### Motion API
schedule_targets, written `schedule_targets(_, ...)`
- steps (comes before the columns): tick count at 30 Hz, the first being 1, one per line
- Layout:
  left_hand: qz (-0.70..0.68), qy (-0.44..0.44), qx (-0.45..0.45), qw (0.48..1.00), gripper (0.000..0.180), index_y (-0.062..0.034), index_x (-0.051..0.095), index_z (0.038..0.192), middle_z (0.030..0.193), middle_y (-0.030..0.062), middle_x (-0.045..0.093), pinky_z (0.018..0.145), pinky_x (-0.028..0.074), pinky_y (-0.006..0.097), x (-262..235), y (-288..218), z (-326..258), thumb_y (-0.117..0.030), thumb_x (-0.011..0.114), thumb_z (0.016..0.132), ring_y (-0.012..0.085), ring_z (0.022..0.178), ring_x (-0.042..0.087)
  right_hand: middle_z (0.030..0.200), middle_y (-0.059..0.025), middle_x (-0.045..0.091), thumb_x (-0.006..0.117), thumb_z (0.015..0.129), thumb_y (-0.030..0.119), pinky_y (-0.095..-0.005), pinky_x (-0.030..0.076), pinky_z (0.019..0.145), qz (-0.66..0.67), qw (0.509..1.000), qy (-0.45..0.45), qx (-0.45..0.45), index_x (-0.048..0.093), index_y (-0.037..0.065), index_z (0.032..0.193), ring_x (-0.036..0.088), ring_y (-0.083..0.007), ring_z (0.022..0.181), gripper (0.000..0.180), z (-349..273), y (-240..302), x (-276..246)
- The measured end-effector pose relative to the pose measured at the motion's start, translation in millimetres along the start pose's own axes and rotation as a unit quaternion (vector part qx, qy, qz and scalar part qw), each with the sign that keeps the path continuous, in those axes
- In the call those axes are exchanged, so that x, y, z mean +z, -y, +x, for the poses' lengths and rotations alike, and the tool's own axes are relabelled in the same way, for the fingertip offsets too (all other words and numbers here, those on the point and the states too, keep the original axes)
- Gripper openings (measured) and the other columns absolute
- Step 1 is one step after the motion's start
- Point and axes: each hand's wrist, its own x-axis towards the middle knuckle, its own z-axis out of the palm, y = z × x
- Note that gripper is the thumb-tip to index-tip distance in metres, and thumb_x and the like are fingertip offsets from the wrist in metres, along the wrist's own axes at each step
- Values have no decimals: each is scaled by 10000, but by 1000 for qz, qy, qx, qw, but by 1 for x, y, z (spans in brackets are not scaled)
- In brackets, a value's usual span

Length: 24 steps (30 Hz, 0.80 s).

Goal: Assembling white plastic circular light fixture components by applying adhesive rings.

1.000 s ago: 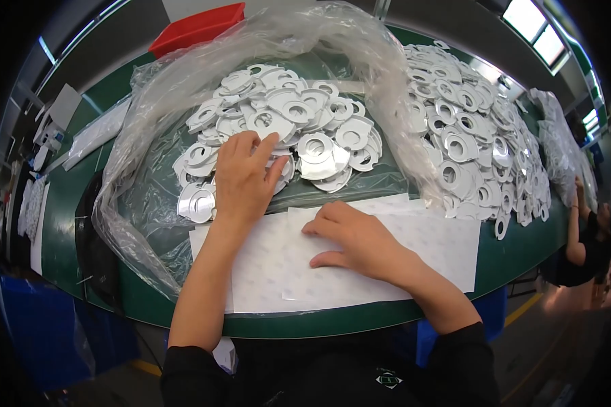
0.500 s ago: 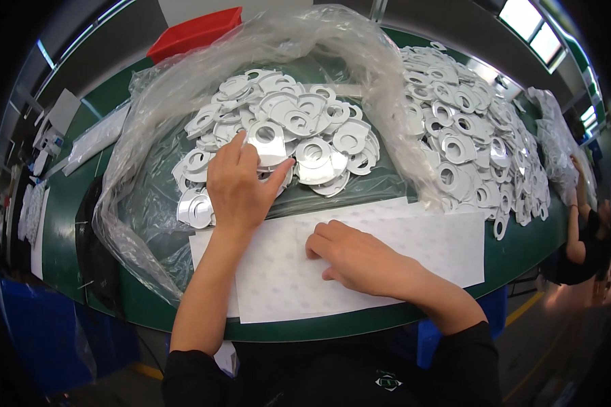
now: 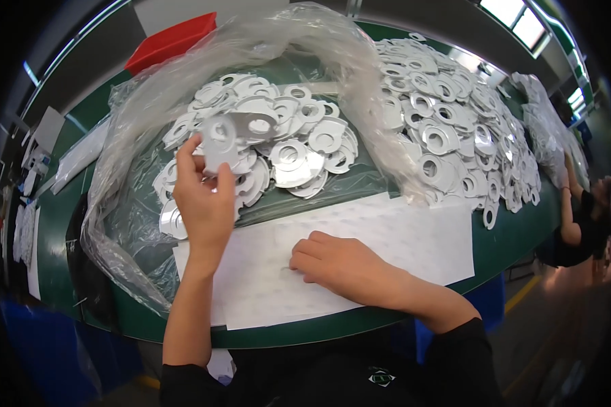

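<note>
My left hand is raised at the near left side of a heap of white flat rings. Its thumb and fingers pinch a white flat ring-shaped plate, a round hole at one end and a squared tab at the other, tilted upright and slightly blurred. Behind it, another tilted white plate stands out of the heap. My right hand lies on white paper sheets, fingers curled and close together. By its fingertips is a faint small mark; what they hold, if anything, cannot be made out.
Crumpled clear plastic sheeting curves around the heap on the green table. To the right spreads a larger pile of similar white parts. A red bin stands at the back. At far right, another person's arms touch a plastic bag.
My left hand has lifted a white plate from the heap and drawn it back toward me. My right hand's fingers have shifted slightly on the paper. The whole view has moved a little.
</note>
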Motion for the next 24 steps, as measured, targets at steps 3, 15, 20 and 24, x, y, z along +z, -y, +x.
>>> schedule_targets(3, -368, 51, -226, 900, 418, 62, 424, 1219, 1016, 79, 594, 737, 539, 247, 3, -7, -3, -8, 563, 831, 162, 846, 625, 965, -32, 538, 640, 746, 61, -339, 494, 663, -36, 999, -20, -23, 518, 71, 973, 537, -225, 889, 257, -1, -3, 3)
schedule_targets(15, -625, 315, -375, 608, 412, -64, 440, 1247, 1310, 268, 437, 872, 506, 443, 34, 11, -49, -253, 484, 883, 395, 1197, 474, 758, -10, 498, 570, 728, 97, -302, 455, 544, -137, 983, -41, -112, 517, 98, 907, 552, -173, 764, 187, -2, 1, 4)
schedule_targets(20, -532, 345, -403, 659, 737, -51, 372, 1350, 1235, 192, 500, 925, 462, 499, 47, 3, -53, -624, 165, 937, 350, 1171, 500, 735, -13, 486, 576, 767, 101, -315, 452, 568, -96, 983, -29, -156, 519, 101, 904, 551, -176, 725, 148, -4, 0, 3)
schedule_targets(24, -520, 391, -380, 657, 710, -53, 362, 1368, 1123, 125, 562, 885, 488, 424, 46, 20, -54, -589, 148, 955, 278, 1097, 550, 807, -35, 600, 655, 791, 19, -317, 467, 626, 289, 948, 16, -132, 549, 67, 833, 591, -197, 756, 123, -6, 13, -21)
